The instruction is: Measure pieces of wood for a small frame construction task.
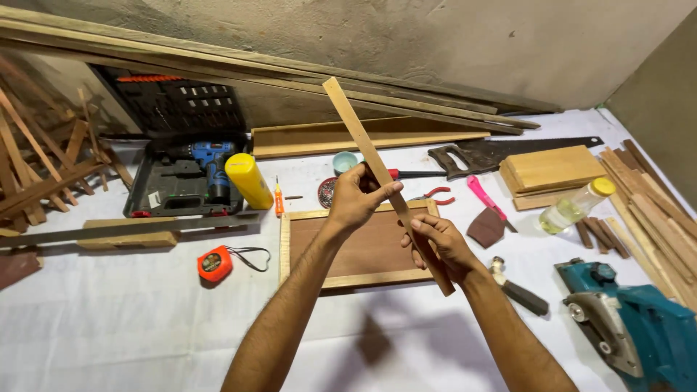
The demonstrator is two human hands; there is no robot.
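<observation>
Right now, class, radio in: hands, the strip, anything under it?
Left hand and right hand both grip the long pale wooden strip. Strip tilted, raised. Brown-panelled wooden frame lies beneath.

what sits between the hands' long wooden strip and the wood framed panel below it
Nothing visible. Both the left hand and right hand grip the long light wooden strip directly above the brown wood-framed panel, which lies uncovered.

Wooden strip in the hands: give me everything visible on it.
The wooden strip is a long, thin, flat slat of pale, unfinished-looking wood with straight edges. It is held in the air, tilted diagonally, its upper end toward the far wall and its lower end near the person. The left hand grips it about midway; the right hand grips it nearer the lower end. It hangs above a wooden framed panel without touching it.
</observation>
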